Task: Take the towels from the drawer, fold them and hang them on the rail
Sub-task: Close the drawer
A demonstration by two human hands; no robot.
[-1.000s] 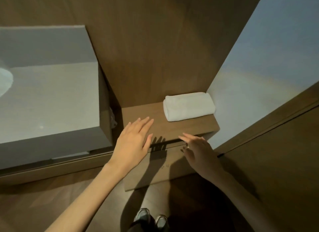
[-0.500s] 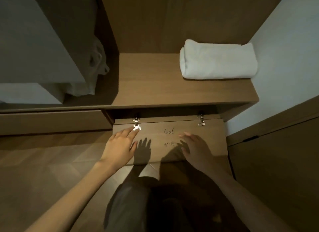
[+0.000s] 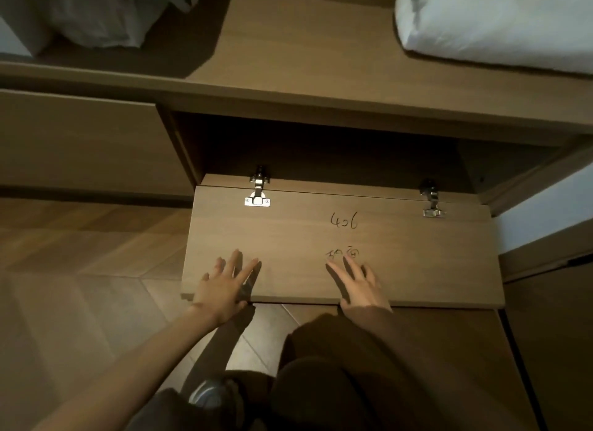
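Stage: drawer open, nothing taken | your left hand (image 3: pixel 224 286), right hand (image 3: pixel 359 286): flat, empty, on drawer flap (image 3: pixel 401 254) | behind flap: dark

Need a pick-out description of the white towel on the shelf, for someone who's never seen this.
Find the wooden shelf across the top of the view, above the dropped-open flap. At its right end lies the white towel. Unlike the crumpled pale bundle at the left, it is a neat, smooth roll.
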